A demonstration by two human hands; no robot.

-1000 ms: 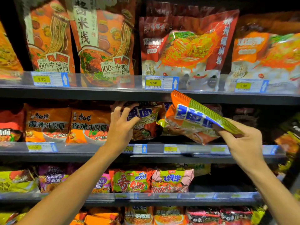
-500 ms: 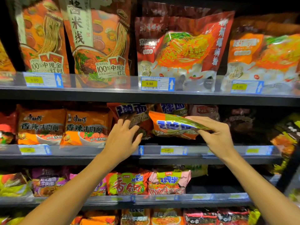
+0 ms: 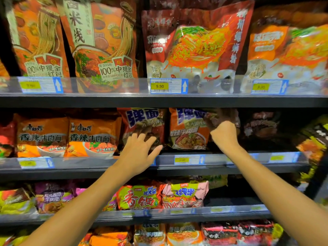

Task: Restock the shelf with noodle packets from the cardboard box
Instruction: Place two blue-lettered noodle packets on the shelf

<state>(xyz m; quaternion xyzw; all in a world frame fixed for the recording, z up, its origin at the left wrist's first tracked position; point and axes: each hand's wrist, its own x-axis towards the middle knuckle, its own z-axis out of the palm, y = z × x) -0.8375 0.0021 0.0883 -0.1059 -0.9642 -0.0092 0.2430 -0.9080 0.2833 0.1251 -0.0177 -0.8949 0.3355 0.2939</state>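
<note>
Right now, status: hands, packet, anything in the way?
Left hand open, fingers on the left noodle packet. Right hand gripping the right noodle packet, upright on the middle shelf. Nothing visibly blocking.

two bare forearms, no sleeves

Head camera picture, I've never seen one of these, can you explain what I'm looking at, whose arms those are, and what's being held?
There is no machine here. The single picture comes from a wide-angle camera worn on a person's head, looking forward and down, so the two bare arms reaching in from below are that person's own.

They face a store shelf stocked with noodle packets. The left hand has its fingers spread and rests against an upright orange packet with blue lettering. The right hand is curled at the edge of a second matching packet beside it, apparently gripping and settling it in the row. Yellow price tags line the shelf edges. The cardboard box is not in view.
</note>
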